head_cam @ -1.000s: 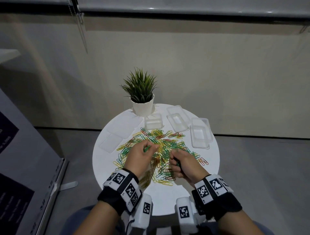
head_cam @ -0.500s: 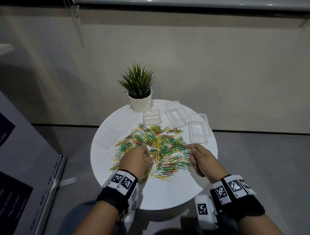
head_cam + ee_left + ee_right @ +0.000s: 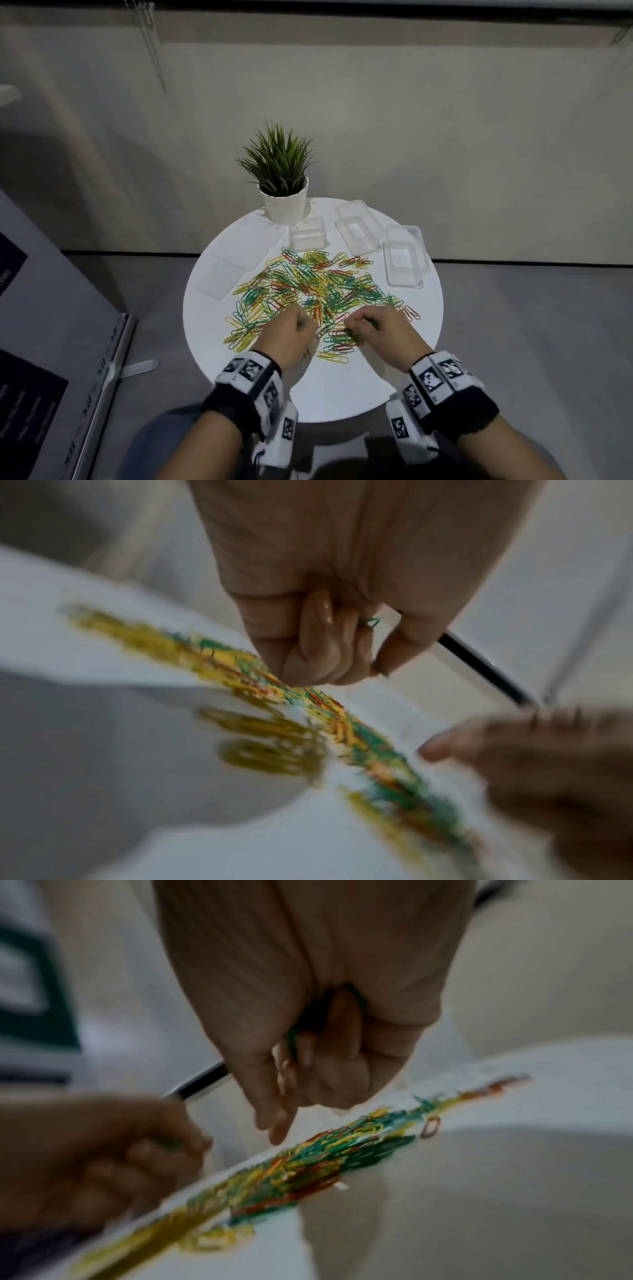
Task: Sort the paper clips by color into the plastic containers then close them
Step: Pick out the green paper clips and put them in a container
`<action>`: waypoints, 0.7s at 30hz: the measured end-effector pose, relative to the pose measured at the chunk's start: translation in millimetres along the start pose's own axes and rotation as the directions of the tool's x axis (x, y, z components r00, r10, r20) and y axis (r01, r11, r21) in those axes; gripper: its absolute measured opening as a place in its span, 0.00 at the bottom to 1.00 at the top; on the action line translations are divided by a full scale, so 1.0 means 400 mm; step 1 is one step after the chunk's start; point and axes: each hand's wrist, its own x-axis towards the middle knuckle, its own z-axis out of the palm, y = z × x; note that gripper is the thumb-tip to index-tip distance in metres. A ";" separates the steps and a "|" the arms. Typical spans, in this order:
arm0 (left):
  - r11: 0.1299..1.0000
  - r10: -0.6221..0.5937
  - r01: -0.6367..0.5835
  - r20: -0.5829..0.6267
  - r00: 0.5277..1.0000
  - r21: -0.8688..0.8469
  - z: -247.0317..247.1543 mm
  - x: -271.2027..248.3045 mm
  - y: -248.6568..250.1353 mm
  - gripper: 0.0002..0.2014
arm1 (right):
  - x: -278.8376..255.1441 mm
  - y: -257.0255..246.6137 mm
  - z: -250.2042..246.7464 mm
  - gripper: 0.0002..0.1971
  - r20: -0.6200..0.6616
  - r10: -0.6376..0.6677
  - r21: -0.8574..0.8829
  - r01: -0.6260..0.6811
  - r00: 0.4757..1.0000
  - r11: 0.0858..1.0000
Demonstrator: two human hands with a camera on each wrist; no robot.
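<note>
on the table [image 3: 342,394]: paper clips [image 3: 308,284] piled mid-top
left hand [image 3: 287,334]: near pile edge, fist curled round green clips [image 3: 370,622]
right hand [image 3: 380,330]: beside it, clutching green clips
containers [image 3: 404,260]: beyond pile, lids off

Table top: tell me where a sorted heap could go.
Bare white table lies between the paper clips and the near rim, toward the wrists. The far side is crowded: plant pot, three open containers, lids at left.
</note>
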 end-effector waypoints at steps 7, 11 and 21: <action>0.135 -0.090 0.292 0.282 0.955 -0.947 -0.043 -0.021 0.017 0.10 | 0.043 -0.027 0.071 0.05 0.116 0.018 -0.500 0.043 0.993 0.865; 0.211 -0.115 0.267 0.248 0.962 -0.940 -0.027 -0.007 0.009 0.13 | 0.053 -0.028 0.071 0.06 0.155 0.021 -0.453 0.052 0.988 0.890; 0.969 0.151 -0.144 -0.022 0.988 0.201 0.030 0.038 0.009 0.08 | 0.024 -0.002 0.008 0.11 0.018 0.089 -0.016 -0.089 0.996 0.996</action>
